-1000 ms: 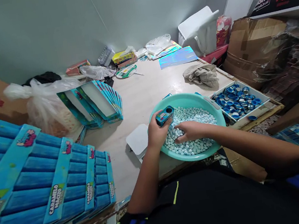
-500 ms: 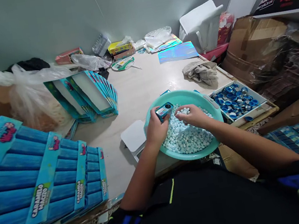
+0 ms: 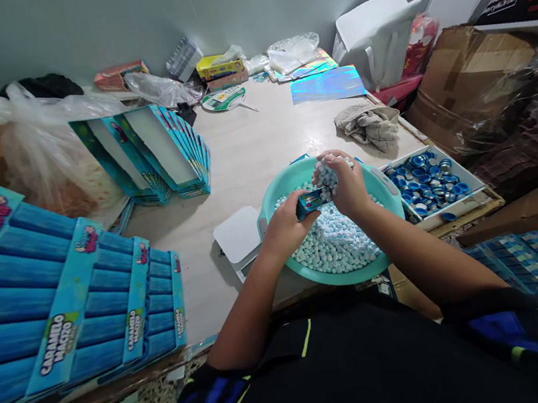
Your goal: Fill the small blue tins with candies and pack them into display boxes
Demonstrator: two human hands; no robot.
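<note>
Far left of our fingers, blue display boxes (image 3: 57, 307) printed "Caramelo Macizo" lie stacked at the edge of the desk (image 3: 247, 157), and opened display boxes (image 3: 160, 151) sit nearer the wall. Bare desk stretches between these and our fingers, leaving open room there, and a white square pad (image 3: 238, 234) lies just left of the teal basin (image 3: 341, 278). Our left hand (image 3: 285, 234) has its fingers (image 3: 302, 218) wrapped around a small blue box (image 3: 308, 204), held over the basin. Touching it, our right hand (image 3: 345, 185) has its fingers (image 3: 344, 163) curled narrowly around a clump of pale blue candies (image 3: 326, 176) just above the box. More candies (image 3: 331, 246) fill the basin. Just right of the fingers, beyond the basin rim, a white tray (image 3: 436, 218) holds round blue-and-silver lids (image 3: 428, 184).
</note>
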